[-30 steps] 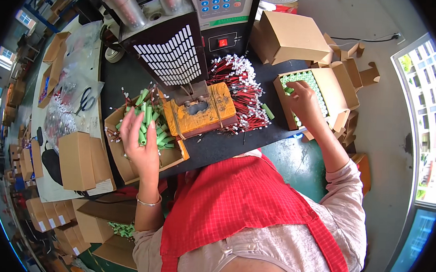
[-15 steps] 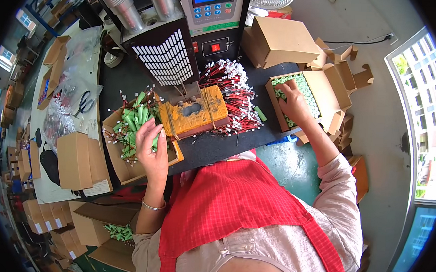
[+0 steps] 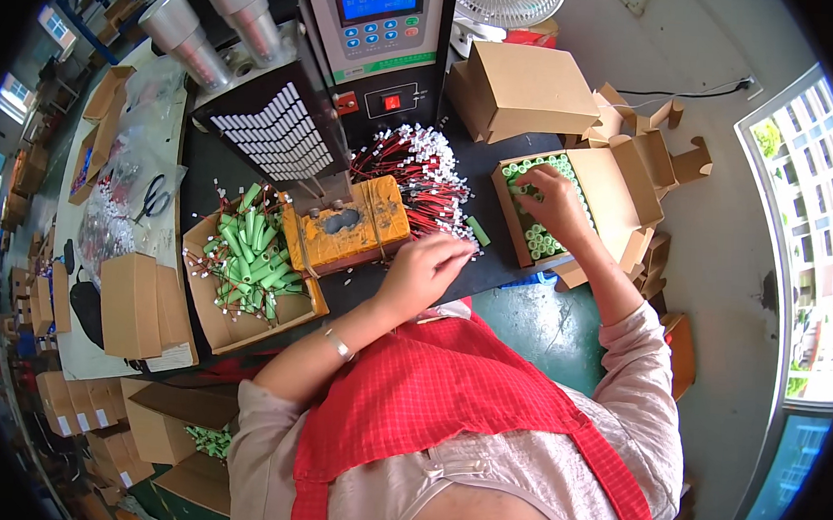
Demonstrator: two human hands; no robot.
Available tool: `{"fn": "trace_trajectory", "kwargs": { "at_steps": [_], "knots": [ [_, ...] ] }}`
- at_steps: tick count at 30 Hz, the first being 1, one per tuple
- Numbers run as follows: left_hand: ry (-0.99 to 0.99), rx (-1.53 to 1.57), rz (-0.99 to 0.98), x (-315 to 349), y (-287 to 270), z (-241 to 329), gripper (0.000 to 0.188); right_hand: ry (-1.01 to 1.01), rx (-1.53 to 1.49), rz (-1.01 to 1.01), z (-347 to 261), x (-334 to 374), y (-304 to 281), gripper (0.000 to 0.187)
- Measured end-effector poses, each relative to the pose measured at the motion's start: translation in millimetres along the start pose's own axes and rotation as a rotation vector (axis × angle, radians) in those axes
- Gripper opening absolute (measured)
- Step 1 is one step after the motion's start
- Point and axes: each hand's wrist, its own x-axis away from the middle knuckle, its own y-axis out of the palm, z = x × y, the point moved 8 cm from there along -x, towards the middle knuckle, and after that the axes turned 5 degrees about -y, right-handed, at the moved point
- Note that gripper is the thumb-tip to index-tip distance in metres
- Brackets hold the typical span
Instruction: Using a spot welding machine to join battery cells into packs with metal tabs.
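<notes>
A: At the left edge of the table (image 3: 500,281) you have an open box (image 3: 208,317) of green batteries (image 3: 247,256) with wires on them. They lie loose in a heap, maybe so you can drop them in fast.

B: And what sits next to it?

A: The orange block (image 3: 347,230), right under the machine (image 3: 376,46) at the back edge, so it looks like parts get worked there. Your left hand (image 3: 425,270) hovers just in front of the block, by the heap of red wires (image 3: 419,177). Its fingers curl, pinched near the wire ends. I cannot tell if they hold one.

B: And your other hand?

A: Your right hand (image 3: 551,203) rests in the box on the right edge (image 3: 627,200), fingers bent down on the neat rows of bare green batteries (image 3: 542,243). It seems to be gripping one, but your hand hides it.
</notes>
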Motion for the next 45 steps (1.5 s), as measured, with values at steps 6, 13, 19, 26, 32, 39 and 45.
{"fn": "trace_trajectory", "kwargs": {
  "at_steps": [6,13,19,26,32,39,45],
  "knots": [
    [-0.012,0.016,0.012,-70,53,-1,0.084,-0.059,-0.158,-0.194,-57,-2,-29,0.018],
    [-0.628,1.237,-0.232,-23,94,-35,0.029,-0.188,-0.369,-0.302,-89,12,-9,0.022],
    [-0.824,1.341,-0.277,21,97,-43,0.029,-0.217,-0.071,-0.158,-42,-26,43,0.019],
    [-0.778,1.208,-0.304,40,73,-41,0.021,-0.201,0.268,-0.258,-33,-38,74,0.015],
    [-0.715,1.065,-0.130,47,18,-33,0.017,0.045,-0.051,-0.326,-38,-40,41,0.015],
    [-0.557,1.132,0.089,49,-46,-37,0.023,0.189,-0.242,-0.001,-56,-31,6,0.015],
    [-0.492,1.168,0.250,51,-77,-34,0.027,0.145,-0.607,-0.003,-86,8,47,0.012]
  ]
}}
